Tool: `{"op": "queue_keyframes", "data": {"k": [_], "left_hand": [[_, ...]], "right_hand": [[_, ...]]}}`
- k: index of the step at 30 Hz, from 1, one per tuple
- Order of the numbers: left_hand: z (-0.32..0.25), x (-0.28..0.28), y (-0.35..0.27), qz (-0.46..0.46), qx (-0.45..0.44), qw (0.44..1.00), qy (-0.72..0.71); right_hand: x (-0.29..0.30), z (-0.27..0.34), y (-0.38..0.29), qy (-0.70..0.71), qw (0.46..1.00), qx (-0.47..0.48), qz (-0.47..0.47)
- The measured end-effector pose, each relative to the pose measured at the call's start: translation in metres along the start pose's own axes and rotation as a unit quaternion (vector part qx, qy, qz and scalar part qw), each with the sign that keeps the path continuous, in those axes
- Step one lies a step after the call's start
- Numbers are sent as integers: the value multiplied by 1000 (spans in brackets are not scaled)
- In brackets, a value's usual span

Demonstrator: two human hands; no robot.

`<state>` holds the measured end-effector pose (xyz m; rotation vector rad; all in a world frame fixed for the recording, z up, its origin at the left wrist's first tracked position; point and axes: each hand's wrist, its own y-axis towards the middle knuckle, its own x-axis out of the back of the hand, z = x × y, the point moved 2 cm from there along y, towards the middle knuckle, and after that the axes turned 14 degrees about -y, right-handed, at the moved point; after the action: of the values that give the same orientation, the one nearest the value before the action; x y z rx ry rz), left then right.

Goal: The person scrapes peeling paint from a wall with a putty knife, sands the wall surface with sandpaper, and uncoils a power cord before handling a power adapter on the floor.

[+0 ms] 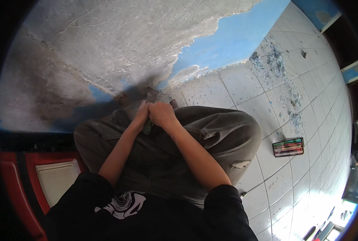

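Note:
My left hand point(140, 114) and my right hand point(162, 114) are together around the handle of a scraper point(151, 94). Its flat metal blade points away from me, towards the foot of a wall point(115, 45). Whether the blade's edge touches the wall is hard to tell in the shadow. The dark handle end shows below my hands, over my lap. Most of the wall near me is bare, rough grey plaster, with blue paint point(227, 37) left at the right and along the bottom.
Blue paint flakes point(276, 58) are strewn over the white tile floor point(280, 174) to the right. A phone point(288, 147) with a lit screen lies beyond my right knee. Close on my left stands a red cabinet point(35, 161) with a cream panel. My legs are crossed beneath my hands.

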<state>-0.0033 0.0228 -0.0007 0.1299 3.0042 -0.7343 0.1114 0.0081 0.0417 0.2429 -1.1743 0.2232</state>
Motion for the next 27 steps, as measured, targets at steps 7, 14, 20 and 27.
{"op": "queue_keyframes", "data": {"k": [7, 14, 20, 27], "left_hand": [[-5, -3, -3, 0, -4, 1000, -21], [-9, -8, -9, -12, 7, 1000, -19], [3, 3, 3, 10, -12, 1000, -19], [-15, -10, -12, -16, -20, 1000, 1]], "right_hand": [[4, 2, 0, -3, 1000, -7, 5], [0, -1, -1, -8, 1000, 1, 5], [3, 2, 0, -9, 1000, 0, 13], [5, 1, -1, -5, 1000, -1, 10]]}}
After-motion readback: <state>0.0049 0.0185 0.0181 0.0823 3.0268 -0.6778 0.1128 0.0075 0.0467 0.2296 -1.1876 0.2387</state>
